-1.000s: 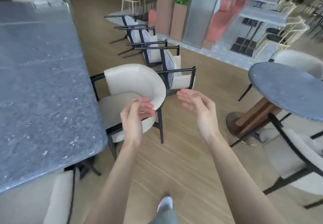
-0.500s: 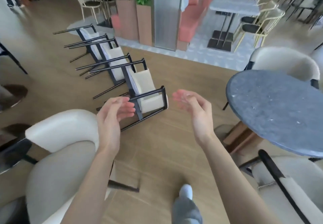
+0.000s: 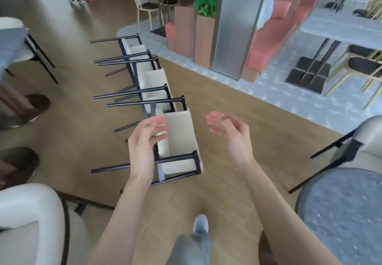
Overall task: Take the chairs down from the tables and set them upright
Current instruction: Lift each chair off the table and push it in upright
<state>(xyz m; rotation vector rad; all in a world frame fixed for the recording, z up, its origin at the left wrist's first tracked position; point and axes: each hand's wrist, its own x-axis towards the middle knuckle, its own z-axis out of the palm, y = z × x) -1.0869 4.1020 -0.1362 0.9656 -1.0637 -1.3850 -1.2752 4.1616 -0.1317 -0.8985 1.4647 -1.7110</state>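
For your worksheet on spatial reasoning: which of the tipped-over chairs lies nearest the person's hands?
The tipped chair at the row's near end, partly behind the left hand; the others lie farther off.

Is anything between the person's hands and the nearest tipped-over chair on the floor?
Nothing visible. The left hand and right hand hover open above the nearest tipped chair, which lies on its side on the wood floor. The other tipped chairs lie beyond it, out of the way.

Café or restaurant dining room, stone-topped pedestal tables (image 3: 349,27), rows of cream-upholstered chairs (image 3: 179,132), pink banquette seating (image 3: 266,45), tall planters (image 3: 204,37), wood-plank floor (image 3: 237,103).
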